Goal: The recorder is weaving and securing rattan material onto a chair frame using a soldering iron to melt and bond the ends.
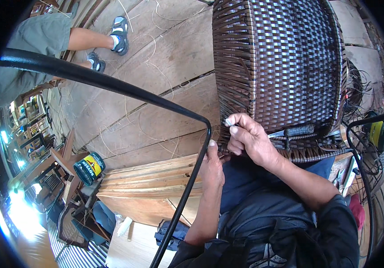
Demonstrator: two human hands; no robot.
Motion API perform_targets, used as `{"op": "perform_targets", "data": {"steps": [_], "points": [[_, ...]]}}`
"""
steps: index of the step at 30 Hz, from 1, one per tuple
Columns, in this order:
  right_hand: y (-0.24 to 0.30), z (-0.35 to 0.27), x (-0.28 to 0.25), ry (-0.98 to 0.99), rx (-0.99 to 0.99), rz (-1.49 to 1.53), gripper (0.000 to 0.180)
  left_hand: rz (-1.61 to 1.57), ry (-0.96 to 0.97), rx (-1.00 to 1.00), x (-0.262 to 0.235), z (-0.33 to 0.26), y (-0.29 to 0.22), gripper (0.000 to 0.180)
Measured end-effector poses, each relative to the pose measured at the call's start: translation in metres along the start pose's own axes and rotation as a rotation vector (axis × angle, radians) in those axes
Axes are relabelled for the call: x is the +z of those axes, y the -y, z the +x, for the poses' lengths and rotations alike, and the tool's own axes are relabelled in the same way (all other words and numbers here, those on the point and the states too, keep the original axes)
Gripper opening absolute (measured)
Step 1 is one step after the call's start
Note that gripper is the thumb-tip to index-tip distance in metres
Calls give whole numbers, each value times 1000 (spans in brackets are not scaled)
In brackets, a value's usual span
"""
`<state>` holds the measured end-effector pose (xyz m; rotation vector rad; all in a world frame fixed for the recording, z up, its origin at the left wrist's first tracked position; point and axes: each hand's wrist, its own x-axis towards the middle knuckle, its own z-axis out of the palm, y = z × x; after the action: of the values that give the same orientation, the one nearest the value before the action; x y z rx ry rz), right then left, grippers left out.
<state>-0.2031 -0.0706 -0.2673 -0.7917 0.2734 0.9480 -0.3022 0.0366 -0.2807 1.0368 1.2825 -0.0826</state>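
Note:
A dark brown woven wicker chair piece (294, 58) stands before me, its near end against my lap. Along its left side run loose, slanting strands (234, 62) beside a bound edge. My right hand (252, 140) is closed in a pinch at the near left corner; what lies between thumb and forefinger is too small to make out. Just left of it, my left hand (212, 167) curls at the same corner with its thumb up, the fingers partly hidden. Near my right wrist, a tool (297, 131) with a dark handle and a shiny metal end rests on the weave.
A black tubular bar (156, 98) bends across the left, above my left forearm. Stacked wooden boards (151, 178) lie at left, near a dark paint bucket (89, 168). Beyond stands a person in sandals (119, 35). Tangled dark strands (357, 89) lie at right.

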Motion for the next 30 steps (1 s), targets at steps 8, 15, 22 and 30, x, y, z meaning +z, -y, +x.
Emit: {"op": "perform_targets", "data": {"steps": [8,15,22,30], "points": [[-3,-13,3,-159,129,92,13,-4,-32,14,-9,4,-5,28],[-10,-25,-11,-83,86,160,13,110,10,28,-14,2,-9,30],[-8,-24,-9,-68,112,95,13,163,30,21,-17,3,-13,31],[-20,-42,-12,9,18,64,13,181,-10,61,-13,-1,-8,34]]}}
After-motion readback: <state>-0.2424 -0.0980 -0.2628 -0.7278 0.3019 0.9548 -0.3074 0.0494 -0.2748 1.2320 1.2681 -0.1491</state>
